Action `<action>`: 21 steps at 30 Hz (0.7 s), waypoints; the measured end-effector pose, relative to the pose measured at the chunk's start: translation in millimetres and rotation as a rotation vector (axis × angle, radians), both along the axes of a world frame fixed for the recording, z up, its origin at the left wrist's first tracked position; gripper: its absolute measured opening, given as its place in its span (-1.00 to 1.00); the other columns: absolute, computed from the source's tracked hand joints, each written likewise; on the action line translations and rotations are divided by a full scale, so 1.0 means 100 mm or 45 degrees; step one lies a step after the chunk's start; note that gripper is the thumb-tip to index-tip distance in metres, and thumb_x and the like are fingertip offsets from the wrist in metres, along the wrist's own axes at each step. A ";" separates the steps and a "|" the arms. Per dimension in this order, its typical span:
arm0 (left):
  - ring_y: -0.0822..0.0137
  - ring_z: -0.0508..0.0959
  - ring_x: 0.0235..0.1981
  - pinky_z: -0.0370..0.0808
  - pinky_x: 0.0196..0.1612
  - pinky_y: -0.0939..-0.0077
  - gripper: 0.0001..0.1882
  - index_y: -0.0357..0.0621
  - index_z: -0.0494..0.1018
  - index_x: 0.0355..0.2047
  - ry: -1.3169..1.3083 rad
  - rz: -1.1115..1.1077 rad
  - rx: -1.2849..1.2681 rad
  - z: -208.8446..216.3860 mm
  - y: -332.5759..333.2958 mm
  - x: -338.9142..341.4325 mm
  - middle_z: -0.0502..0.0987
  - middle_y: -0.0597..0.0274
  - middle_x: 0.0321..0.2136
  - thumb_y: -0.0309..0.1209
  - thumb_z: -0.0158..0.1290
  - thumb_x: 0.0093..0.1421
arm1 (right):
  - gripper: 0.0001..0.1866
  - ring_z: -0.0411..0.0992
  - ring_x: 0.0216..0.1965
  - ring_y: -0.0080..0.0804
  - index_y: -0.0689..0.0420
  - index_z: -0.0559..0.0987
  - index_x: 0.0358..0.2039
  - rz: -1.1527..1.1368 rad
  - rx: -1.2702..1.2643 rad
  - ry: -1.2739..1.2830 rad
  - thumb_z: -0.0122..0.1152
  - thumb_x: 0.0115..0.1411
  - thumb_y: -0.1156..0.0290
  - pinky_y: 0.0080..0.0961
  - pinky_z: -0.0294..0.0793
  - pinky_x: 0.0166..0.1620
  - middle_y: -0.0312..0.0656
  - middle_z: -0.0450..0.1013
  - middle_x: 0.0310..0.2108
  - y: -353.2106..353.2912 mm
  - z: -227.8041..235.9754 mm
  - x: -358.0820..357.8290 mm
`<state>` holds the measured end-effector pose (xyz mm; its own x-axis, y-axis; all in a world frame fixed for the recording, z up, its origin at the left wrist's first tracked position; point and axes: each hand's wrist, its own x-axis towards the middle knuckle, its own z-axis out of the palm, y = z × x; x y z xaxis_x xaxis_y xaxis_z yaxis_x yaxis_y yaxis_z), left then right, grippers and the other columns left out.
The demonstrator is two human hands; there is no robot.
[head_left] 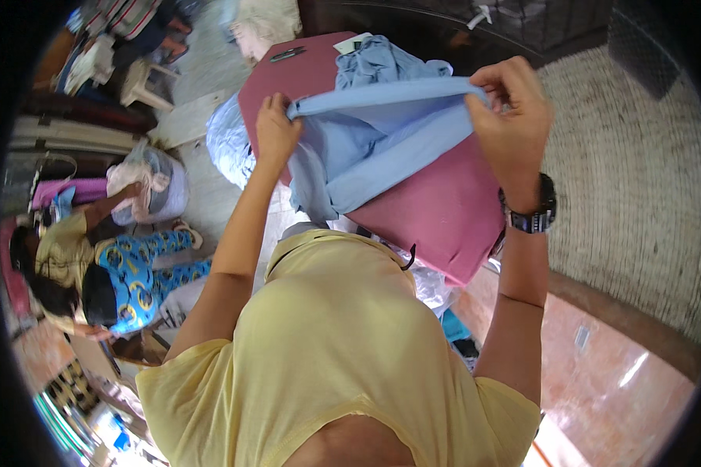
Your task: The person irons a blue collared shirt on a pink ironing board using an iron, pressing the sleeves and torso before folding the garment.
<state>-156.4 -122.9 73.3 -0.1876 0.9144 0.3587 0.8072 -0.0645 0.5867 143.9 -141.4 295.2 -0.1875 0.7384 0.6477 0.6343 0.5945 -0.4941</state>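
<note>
A light blue garment point(401, 159) is stretched between my two hands above a maroon padded table point(436, 210). My left hand point(276, 132) is closed on one end of its long folded edge, which looks like a waistband or hem. At the other end of that edge, my right hand point(514, 109) pinches the cloth between thumb and fingers. Below the edge the fabric gapes, and its lower left part hangs over the table's near side. Behind it lies a bunched heap of similar blue cloth point(385, 61).
Small dark snips point(288, 54) and a pale card point(350, 43) lie on the table's far part. A stuffed plastic bag point(230, 140) stands at its left. Further left, another person point(93, 265) reaches toward a full sack point(163, 183). A white stool point(148, 84) stands beyond.
</note>
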 end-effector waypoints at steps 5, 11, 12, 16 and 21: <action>-0.06 0.53 -0.22 0.48 -0.14 0.14 -0.68 -0.17 0.53 -0.32 0.142 0.299 -0.085 0.18 -0.54 -0.56 0.52 -0.03 -0.31 -0.55 0.11 -0.20 | -0.88 0.40 -0.51 -0.55 0.20 0.56 -0.45 -0.137 0.224 -0.114 0.19 -0.07 0.64 -0.61 0.38 -0.40 -0.30 0.42 -0.48 0.15 0.27 0.44; -0.01 0.62 -0.33 0.54 -0.23 0.21 -0.72 -0.24 0.53 -0.22 0.189 0.571 -0.487 -0.53 -1.50 -1.06 0.60 -0.08 -0.32 -0.52 0.06 0.01 | -0.84 0.45 -0.39 -0.48 0.20 0.58 -0.40 -0.178 0.289 -0.080 0.17 -0.05 0.64 -0.54 0.43 -0.31 -0.27 0.47 -0.42 0.03 0.37 0.97; 0.08 0.64 -0.36 0.56 -0.27 0.29 -0.71 -0.27 0.51 -0.17 -0.364 0.620 -0.628 -0.82 -1.70 -1.10 0.61 -0.07 -0.35 -0.54 0.01 0.06 | -0.82 0.46 -0.38 -0.44 0.21 0.57 -0.35 -0.170 0.302 -0.076 0.15 -0.03 0.63 -0.52 0.45 -0.28 -0.24 0.46 -0.43 0.00 0.33 1.04; 0.35 0.58 -0.40 0.53 -0.36 0.55 -0.60 -0.32 0.45 0.01 -1.655 0.418 -0.456 -0.75 -2.02 -0.78 0.61 0.00 -0.32 -0.68 -0.18 0.18 | -0.71 0.46 -0.30 -0.42 0.21 0.53 -0.14 -0.405 -0.081 -0.181 0.03 0.09 0.61 -0.51 0.46 -0.23 -0.19 0.49 -0.33 0.02 -0.01 1.49; 0.41 0.52 -0.30 0.50 -0.22 0.54 -0.64 -0.26 0.47 0.03 -0.982 -0.004 0.128 0.42 -1.71 -0.99 0.56 0.12 -0.16 -0.58 -0.09 0.24 | -0.64 0.45 -0.06 -0.35 0.19 0.46 0.08 -0.085 -0.792 0.495 -0.13 0.32 0.48 -0.40 0.45 0.00 -0.03 0.42 0.00 0.71 0.04 2.37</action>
